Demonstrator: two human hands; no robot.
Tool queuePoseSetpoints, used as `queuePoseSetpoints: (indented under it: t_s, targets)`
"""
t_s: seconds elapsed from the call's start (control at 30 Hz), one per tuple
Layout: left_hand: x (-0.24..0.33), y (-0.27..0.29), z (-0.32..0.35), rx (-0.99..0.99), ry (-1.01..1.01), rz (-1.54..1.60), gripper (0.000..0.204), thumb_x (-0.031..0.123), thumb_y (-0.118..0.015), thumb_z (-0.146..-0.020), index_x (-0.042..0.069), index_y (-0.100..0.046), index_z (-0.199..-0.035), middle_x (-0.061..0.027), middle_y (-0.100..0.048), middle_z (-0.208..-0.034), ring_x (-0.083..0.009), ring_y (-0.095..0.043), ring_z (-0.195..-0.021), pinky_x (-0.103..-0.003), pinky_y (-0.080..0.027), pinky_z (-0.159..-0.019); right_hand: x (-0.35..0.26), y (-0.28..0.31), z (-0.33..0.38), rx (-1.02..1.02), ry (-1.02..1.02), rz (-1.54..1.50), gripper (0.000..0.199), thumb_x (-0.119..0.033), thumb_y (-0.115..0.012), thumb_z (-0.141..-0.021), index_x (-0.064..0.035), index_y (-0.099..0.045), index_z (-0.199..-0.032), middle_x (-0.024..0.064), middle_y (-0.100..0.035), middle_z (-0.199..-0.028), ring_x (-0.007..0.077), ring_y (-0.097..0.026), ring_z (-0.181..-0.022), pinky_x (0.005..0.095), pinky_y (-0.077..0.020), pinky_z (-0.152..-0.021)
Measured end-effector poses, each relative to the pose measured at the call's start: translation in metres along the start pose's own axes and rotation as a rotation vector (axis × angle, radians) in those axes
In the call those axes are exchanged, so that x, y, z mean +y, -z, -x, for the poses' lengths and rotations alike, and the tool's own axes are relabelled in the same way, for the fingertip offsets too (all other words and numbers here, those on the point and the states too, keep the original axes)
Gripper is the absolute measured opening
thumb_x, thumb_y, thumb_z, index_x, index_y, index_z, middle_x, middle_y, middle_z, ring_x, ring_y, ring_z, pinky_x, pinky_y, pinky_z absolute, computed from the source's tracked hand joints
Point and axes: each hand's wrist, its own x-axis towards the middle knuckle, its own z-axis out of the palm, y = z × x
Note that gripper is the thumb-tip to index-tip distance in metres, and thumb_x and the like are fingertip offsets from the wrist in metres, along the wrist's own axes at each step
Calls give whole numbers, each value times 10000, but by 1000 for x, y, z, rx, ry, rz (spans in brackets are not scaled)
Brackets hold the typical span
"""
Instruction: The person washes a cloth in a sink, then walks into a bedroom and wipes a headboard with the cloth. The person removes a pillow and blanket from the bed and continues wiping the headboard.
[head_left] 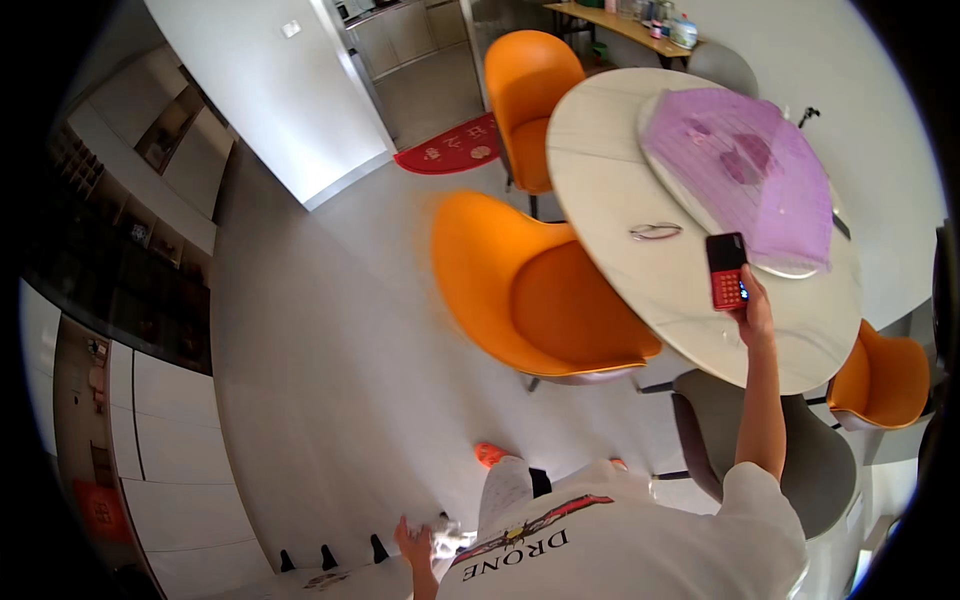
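Note:
My right hand (757,312) is closed around a red keypad phone (726,270) with a dark upper part, holding it over the near side of the round marble-look table (600,160). A small bluish glow shows by the fingers. Eyeglasses (655,231) lie on the table just left of the phone. Beyond it, a purple mesh food cover (800,205) is draped over a raised round platform. Down at my left side, my left hand (413,548) hangs with its fingers apart, holding nothing I can see. A blurry grey-white thing (450,538) shows beside it.
Orange chairs (570,300) and a grey chair (770,450) surround the table. A red doormat (452,147) lies at a doorway. White cabinets (185,440) line the left, and a wooden shelf (625,27) with bottles stands at the back.

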Motion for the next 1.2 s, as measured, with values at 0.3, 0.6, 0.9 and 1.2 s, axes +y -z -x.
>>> queuePoseSetpoints:
  t_s: [0.3,0.6,0.9,1.2]
  targets:
    - [265,127,-292,-531,81,480,90,93,-642,-807,28,-655,-868,-7,-626,-762,-76,-544,-683,-227,-446,-599,4,-481,11,-782,-270,-122,458,-452,-484,-914,-44,-568,-1102,61,-634,-1016,139,-605,-903,290,-467,-827]
    - [348,171,-528,-558,-206,885,406,162,-545,-885,54,-463,-1267,-15,-602,-806,-65,-530,-742,-228,-425,-691,78,-849,-1,-1428,-306,214,598,-504,-481,-900,15,-520,-1195,87,-592,-1102,133,-522,-1016,296,-400,-910]
    - [314,239,-771,-315,85,1109,420,211,-607,-855,13,-490,-1207,-56,-623,-879,-98,-576,-805,-252,-449,-730,112,-1139,1,-1474,-170,370,607,-516,-441,-909,23,-547,-1167,91,-603,-1057,149,-529,-989,297,-412,-887]
    - [246,270,-1051,-225,85,1120,335,200,-622,-846,-23,-567,-1090,-68,-627,-959,-122,-595,-848,-269,-477,-731,187,-1421,-57,-1575,-91,453,565,-500,-423,-921,8,-572,-1119,79,-605,-999,147,-528,-938,288,-420,-847]
